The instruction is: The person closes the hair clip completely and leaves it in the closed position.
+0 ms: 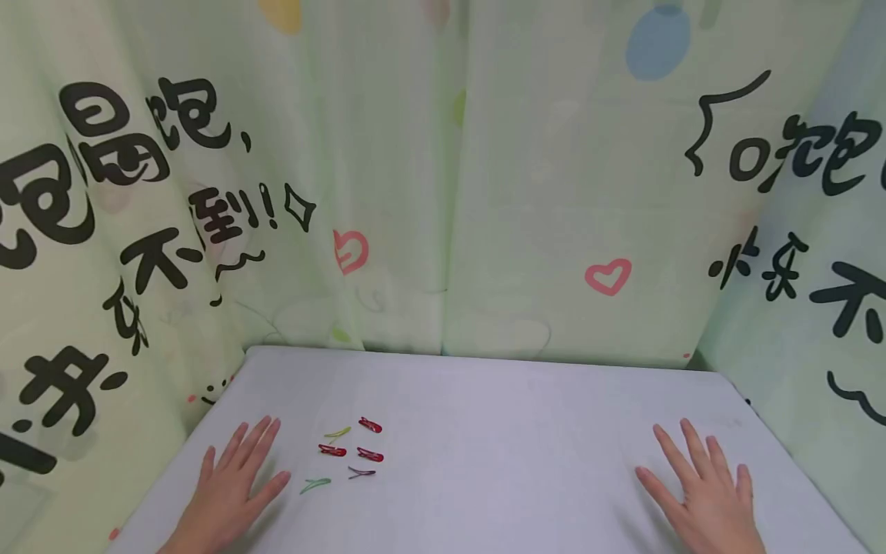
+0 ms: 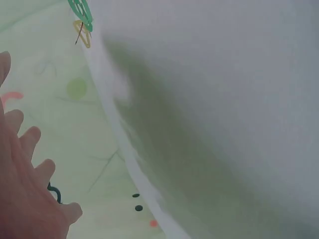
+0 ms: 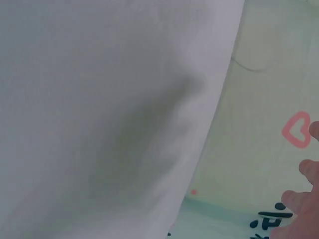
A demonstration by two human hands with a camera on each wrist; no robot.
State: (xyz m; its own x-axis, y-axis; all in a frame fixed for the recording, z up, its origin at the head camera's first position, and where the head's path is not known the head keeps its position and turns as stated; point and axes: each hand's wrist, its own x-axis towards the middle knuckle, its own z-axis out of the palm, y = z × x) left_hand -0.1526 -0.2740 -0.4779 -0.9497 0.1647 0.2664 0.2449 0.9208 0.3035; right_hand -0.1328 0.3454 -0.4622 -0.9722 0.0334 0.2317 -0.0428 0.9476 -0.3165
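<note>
Three red snap hair clips, an upper one (image 1: 371, 425), a left one (image 1: 334, 451) and a right one (image 1: 371, 455), lie grouped on the white table. Among them are a yellow hair clip (image 1: 338, 433), a dark purple one (image 1: 362, 472) and a green one (image 1: 316, 483). My left hand (image 1: 234, 486), fingers spread and straight, hovers left of the group, its thumb tip closest to the green clip. Far to the right, my right hand (image 1: 707, 492) is also spread over the table and holds nothing. In the left wrist view the green clip (image 2: 82, 14) shows at the top edge.
The white table (image 1: 512, 446) has its far edge against a pale green curtain (image 1: 526, 185) with black lettering and hearts. More curtain hangs along the left and right sides. Shadows of both hands fall on the tabletop.
</note>
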